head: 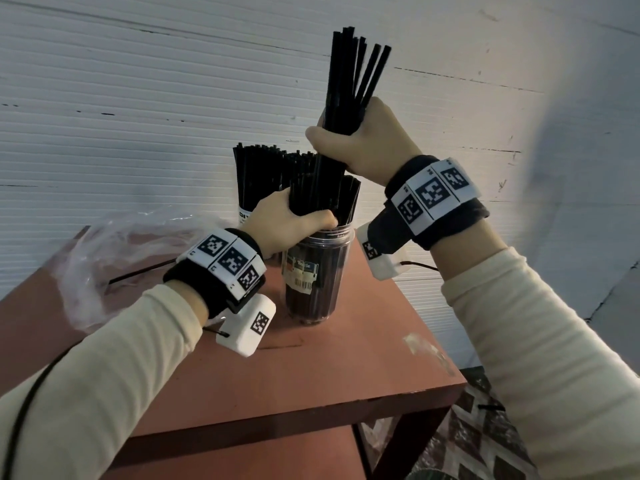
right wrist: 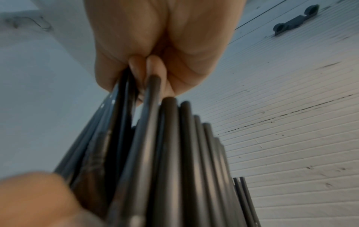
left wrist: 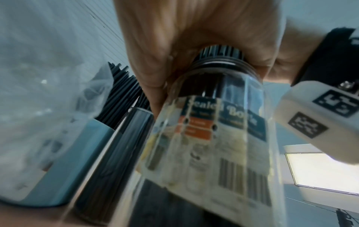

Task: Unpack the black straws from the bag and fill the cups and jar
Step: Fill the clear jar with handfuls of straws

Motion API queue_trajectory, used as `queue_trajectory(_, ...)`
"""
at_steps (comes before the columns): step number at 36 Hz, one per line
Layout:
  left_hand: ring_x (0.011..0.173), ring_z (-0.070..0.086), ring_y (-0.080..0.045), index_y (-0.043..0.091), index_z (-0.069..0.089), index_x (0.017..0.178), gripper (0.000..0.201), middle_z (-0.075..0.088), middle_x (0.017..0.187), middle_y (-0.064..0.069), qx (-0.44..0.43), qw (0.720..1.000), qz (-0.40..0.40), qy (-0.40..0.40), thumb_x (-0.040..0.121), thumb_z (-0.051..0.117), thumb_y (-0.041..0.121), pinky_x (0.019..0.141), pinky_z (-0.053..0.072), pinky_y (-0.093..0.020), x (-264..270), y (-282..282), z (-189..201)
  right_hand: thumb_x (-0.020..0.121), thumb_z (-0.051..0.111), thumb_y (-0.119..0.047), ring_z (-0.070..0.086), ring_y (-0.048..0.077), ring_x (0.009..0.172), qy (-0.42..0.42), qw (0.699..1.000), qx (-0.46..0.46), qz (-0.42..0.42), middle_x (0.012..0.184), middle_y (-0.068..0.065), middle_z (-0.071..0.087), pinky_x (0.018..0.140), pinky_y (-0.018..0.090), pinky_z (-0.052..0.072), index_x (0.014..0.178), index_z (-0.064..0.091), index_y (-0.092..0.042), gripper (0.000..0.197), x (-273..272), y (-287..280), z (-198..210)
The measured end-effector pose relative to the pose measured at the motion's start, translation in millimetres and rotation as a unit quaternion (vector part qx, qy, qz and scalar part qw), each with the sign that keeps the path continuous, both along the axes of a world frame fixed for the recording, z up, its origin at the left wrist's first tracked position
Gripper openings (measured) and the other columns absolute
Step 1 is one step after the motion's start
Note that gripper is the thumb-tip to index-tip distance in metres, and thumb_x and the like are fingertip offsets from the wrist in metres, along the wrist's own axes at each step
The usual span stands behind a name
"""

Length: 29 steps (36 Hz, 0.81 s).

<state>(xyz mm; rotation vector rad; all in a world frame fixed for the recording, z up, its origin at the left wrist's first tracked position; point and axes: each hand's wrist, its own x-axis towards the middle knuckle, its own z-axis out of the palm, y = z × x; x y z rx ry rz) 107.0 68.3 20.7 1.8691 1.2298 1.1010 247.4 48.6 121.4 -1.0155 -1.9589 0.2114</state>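
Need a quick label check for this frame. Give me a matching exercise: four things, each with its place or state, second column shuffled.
Things:
1. right hand
2. left hand
3. plastic bag
4. jar

Places or states:
A. lies crumpled on the table, left of the jar
B. stands on the table, packed with straws
C. holds a raised bundle of straws above the jar
D. grips the straws at the jar's mouth

Pairs: 1-C, 2-D, 3-A, 4-B
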Motion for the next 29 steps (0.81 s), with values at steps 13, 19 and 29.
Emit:
queue_trajectory(13, 0.110, 0.064, -0.006, 0.027, 0.059, 0.123, 0.073, 0.070, 0.116, 0.008, -0.070, 0.983, -0.169, 0.012, 0.057, 0.086, 0.044, 0.100, 0.048, -0.033, -17.3, -8.3, 11.7, 0.087, 0.065, -0.018, 0.059, 0.006, 0.061, 0.015, 0.999, -0.042, 0.015, 0.068, 0.006, 0.059, 0.058, 0.018, 0.049, 0.077, 0.060, 0.005, 0.026, 13.9, -6.8, -17.0)
queue_trajectory(19, 0.114, 0.062, -0.006, 0.018, 0.046, 0.137, 0.089, 0.066, 0.123, 0.004, -0.070, 0.985, -0.152, -0.039, 0.060, 0.090, 0.027, 0.103, 0.048, -0.035, -23.6, -5.6, -1.3, 0.090, 0.065, -0.022, 0.059, 0.026, 0.065, 0.008, 0.998, -0.050, 0.021, 0.074, 0.025, 0.058, 0.060, 0.032, 0.049, 0.079, 0.057, 0.012, 0.037, 5.5, -11.3, -23.6)
queue_trajectory(29, 0.113, 0.064, -0.008, 0.016, 0.049, 0.135, 0.097, 0.068, 0.123, 0.003, -0.076, 0.983, -0.140, -0.088, 0.050, 0.091, 0.038, 0.102, 0.049, -0.036, -21.8, -7.9, -10.4, 0.082, 0.073, -0.038, 0.056, 0.007, 0.112, 0.130, 0.991, 0.033, -0.021, 0.131, -0.006, 0.048, 0.089, 0.026, 0.052, 0.143, 0.030, -0.021, 0.076, 16.5, -22.7, -23.5)
